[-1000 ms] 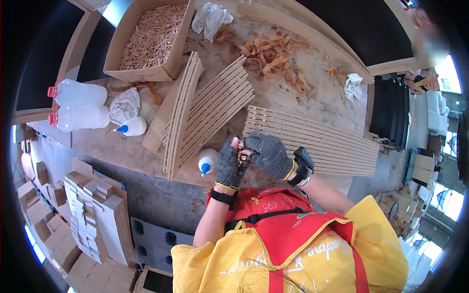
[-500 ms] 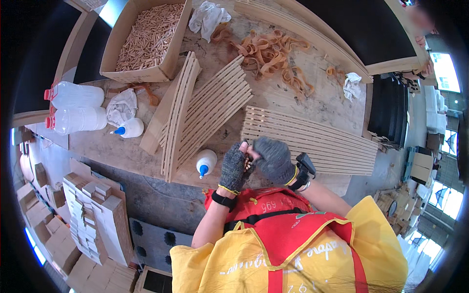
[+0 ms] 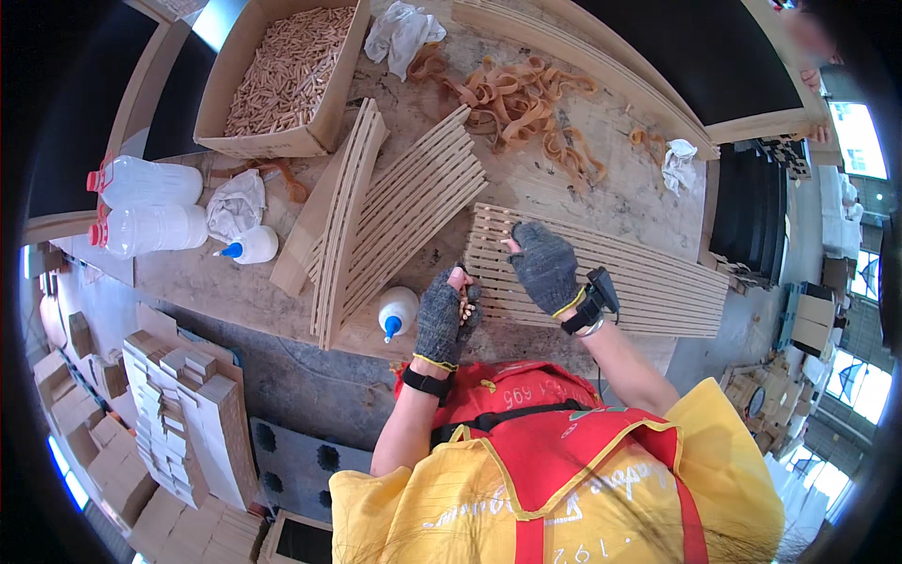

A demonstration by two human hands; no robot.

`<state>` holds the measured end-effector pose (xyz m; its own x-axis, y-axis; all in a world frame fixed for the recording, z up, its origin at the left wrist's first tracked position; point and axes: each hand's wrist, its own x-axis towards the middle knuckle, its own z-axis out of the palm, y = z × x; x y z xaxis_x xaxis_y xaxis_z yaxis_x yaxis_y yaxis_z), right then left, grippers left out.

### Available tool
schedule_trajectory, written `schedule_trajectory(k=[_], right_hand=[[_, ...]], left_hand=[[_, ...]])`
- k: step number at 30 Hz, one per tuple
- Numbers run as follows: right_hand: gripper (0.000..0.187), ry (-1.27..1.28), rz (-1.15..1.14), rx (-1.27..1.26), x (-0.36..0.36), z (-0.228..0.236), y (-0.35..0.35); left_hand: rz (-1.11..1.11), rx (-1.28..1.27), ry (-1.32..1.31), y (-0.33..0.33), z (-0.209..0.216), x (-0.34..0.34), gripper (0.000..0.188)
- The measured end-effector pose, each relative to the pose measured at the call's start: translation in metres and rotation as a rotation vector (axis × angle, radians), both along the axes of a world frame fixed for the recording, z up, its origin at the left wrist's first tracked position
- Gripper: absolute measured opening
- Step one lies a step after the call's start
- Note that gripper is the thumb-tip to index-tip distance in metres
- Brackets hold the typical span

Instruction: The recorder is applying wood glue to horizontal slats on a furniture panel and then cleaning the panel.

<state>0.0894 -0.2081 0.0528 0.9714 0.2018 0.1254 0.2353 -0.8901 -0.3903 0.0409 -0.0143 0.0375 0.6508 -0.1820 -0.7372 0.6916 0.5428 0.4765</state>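
My left hand (image 3: 443, 318), in a dark grey fingerless glove with a yellow hem, is curled closed around several small wooden dowels (image 3: 465, 307). Over the left end of a row of long wooden slats (image 3: 620, 282), my right hand (image 3: 545, 268) has its fingers closed together at the slat ends. Whatever its fingertips grip is hidden. Small dowels protrude from some slat ends. A white glue bottle with a blue nozzle (image 3: 400, 308) lies just left of my left hand. Farther left, a second stack of slats (image 3: 404, 221) lies slanted, with more slats (image 3: 346, 235) leaning along it.
A cardboard box (image 3: 272, 143) of dowels stands at the back left. Two clear jugs (image 3: 155, 230) and another glue bottle (image 3: 254, 245) lie at the left. Tangled brown strips (image 3: 521, 99) and white rags (image 3: 402, 38) are on the workbench (image 3: 620, 193). Another person's hand (image 3: 819, 132) shows at far right.
My right hand has moved away from my left hand, up and to the right, onto the slat ends. The left hand has lowered slightly and still holds the dowels.
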Motion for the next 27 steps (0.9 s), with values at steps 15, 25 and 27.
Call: schedule_trajectory(k=[15, 25, 27], right_hand=[[0.024, 0.065, 0.153, 0.182, -0.013, 0.025, 0.017], [0.019, 0.206, 0.517, 0.135, -0.041, 0.05, 0.036], [0.017, 0.21, 0.521, 0.08, -0.042, 0.051, 0.035]], left_hand=[[0.095, -0.06, 0.013, 0.003, 0.003, -0.002, 0.027], [0.091, 0.064, -0.055, -0.006, -0.01, -0.009, 0.029], [-0.002, 0.103, -0.095, -0.003, -0.013, -0.013, 0.029]])
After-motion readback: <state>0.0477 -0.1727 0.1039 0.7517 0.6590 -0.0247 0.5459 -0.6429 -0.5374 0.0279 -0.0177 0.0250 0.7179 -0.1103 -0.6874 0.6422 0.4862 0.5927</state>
